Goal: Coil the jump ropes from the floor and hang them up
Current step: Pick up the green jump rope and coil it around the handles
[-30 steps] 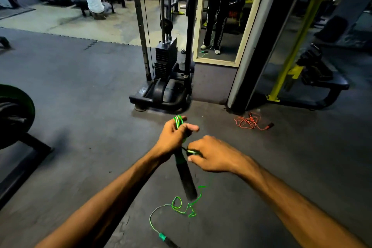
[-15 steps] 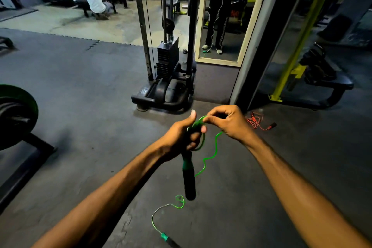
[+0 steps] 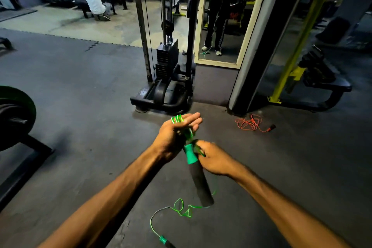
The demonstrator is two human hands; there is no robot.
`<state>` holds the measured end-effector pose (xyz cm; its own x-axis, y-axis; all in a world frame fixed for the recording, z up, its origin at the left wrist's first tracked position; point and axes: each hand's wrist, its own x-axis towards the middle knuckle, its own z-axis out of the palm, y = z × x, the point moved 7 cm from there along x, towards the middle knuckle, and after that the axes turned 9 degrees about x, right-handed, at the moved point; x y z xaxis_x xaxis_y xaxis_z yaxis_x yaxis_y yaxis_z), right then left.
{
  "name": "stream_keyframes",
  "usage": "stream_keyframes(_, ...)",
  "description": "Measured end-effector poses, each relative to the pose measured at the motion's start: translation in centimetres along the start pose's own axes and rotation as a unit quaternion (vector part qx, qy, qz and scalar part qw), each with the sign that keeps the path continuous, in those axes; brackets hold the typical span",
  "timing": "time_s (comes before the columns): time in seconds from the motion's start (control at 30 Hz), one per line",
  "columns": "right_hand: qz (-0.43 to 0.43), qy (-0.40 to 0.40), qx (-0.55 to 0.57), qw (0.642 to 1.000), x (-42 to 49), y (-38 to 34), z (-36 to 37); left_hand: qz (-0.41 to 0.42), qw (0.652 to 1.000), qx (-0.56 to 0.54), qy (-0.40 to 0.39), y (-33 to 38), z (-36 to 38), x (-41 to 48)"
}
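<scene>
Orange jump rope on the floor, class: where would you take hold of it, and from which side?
I'd take the dark handle sticking out at the right of the orange jump rope, coming down from above. The rope lies in a loose tangle on the floor; the handle is the one rigid, free part.

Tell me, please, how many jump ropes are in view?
2. The green rope is looped around the left hand, the right hand pinching its cord, its tail trailing on the floor. The orange rope lies bunched on the floor near the mirror. More may lie out of view.
</scene>
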<state>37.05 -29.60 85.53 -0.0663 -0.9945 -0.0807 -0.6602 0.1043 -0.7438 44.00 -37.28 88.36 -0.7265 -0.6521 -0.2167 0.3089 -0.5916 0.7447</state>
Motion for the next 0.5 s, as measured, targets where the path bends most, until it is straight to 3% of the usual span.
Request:
stream_keyframes(0.1,-0.031,-0.046,-0.105,0.993,-0.4,-1.1,-0.8,0.07,0.975,0.198,0.07,0.1,-2.1,0.3)
stream_keyframes(0.17,-0.055,-0.043,-0.119,0.99,-0.6,-2.8,-2.0,0.079,0.933,0.352,0.01,-0.9,-2.0,0.0)
stream_keyframes(0.23,-0.064,-0.026,-0.094,0.993,-0.5,-4.4,-3.9,0.077,0.864,0.493,-0.064,-1.7,-1.0,-0.7)
stream_keyframes(0.27,-0.063,-0.016,-0.073,0.995,-0.4,-4.8,-5.0,0.071,0.837,0.533,-0.097,-1.6,-0.2,-1.2)
stream_keyframes(0.33,-0.059,0.007,-0.017,0.998,-0.3,-5.1,-7.5,-0.009,0.815,0.564,-0.128,-1.4,0.8,-2.0)
stream_keyframes(0.4,-0.061,0.025,0.059,0.996,0.0,-4.6,-9.6,-0.106,0.823,0.535,-0.158,-1.4,1.3,-2.6)
stream_keyframes(0.5,-0.079,0.087,0.179,0.977,0.7,-3.0,-11.4,-0.159,0.911,0.3,-0.232,-1.4,2.7,-3.3)
